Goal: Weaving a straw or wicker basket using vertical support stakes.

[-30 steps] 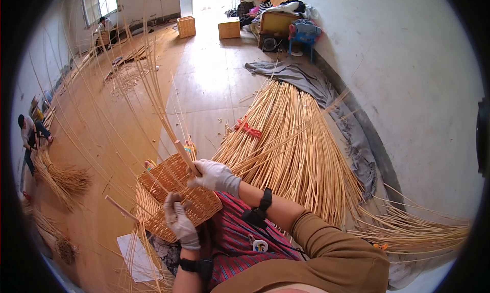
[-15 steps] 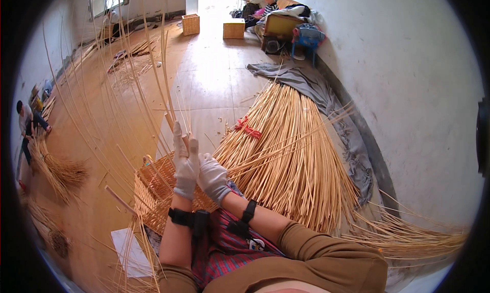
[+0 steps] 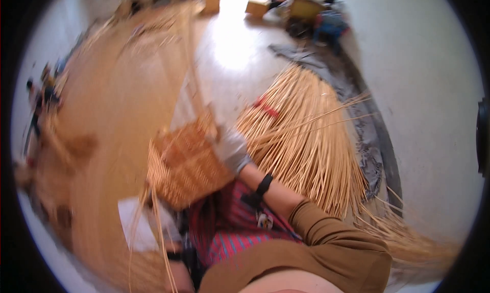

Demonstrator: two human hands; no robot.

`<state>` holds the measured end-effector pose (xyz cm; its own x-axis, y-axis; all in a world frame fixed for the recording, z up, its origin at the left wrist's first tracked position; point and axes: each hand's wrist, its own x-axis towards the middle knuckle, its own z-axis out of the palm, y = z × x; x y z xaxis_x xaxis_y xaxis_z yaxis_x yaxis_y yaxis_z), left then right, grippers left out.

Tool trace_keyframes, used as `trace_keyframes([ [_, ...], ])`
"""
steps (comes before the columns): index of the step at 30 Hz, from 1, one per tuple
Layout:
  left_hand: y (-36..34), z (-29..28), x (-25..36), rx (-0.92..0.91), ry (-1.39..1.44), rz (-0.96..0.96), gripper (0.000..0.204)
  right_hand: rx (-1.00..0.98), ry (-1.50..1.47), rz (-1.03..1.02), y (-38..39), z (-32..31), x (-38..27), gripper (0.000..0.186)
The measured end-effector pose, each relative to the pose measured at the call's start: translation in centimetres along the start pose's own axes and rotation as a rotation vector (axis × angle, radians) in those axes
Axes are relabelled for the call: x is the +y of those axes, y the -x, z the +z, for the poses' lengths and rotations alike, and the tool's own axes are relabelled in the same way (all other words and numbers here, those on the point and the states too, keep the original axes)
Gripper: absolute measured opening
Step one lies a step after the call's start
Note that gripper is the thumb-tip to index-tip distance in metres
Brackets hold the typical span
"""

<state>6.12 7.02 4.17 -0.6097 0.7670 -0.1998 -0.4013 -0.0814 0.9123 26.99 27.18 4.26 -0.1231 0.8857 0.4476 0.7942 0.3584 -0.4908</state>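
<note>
Near slender canes [image 3: 311,155], woven basket [image 3: 196,178]

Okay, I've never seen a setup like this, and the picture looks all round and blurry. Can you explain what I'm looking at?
There's no machine here, just a person's own two hands. The picture comes from a wide fisheye camera on that person's head, looking down, so straight edges bend.

A tilted woven basket is in front of the striped cloth over the lap. The gloved right hand is at its upper right corner; the left hand is lower, near some loose strands. Motion blur hides how firmly either one grips.

On the floor, a large spread of canes lies to the right, with a red tie and grey cloth beside it.
</note>
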Motion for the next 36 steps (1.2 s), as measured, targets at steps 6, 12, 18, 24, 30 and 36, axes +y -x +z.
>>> trace_keyframes([
  [6,-3.0,0.4,1.6,0.138,-0.73,0.44,0.054,0.473,-0.531,-0.137,1.5,-1.8,-4.5,0.03],
  [12,-4.9,0.7,0.0,0.247,-0.335,0.456,0.047,-0.226,-0.712,-0.205,7.1,-0.7,-8.8,0.02],
  [18,-3.7,0.3,0.0,0.028,-0.246,0.056,0.045,-0.236,-0.569,-0.311,7.4,-0.7,-9.2,0.015],
  [24,-10.2,10.9,1.5,-0.248,-0.197,0.17,0.044,-0.472,-0.644,-0.308,8.9,0.0,-9.3,0.015],
  [30,-7.3,6.4,-1.8,-0.272,-0.208,0.191,0.042,-0.487,-0.624,-0.309,8.1,0.0,-8.2,0.015],
  [36,-6.2,4.7,-1.3,-0.225,-0.238,0.227,0.04,-0.503,-0.683,-0.4,8.9,0.3,-11.1,0.018],
])
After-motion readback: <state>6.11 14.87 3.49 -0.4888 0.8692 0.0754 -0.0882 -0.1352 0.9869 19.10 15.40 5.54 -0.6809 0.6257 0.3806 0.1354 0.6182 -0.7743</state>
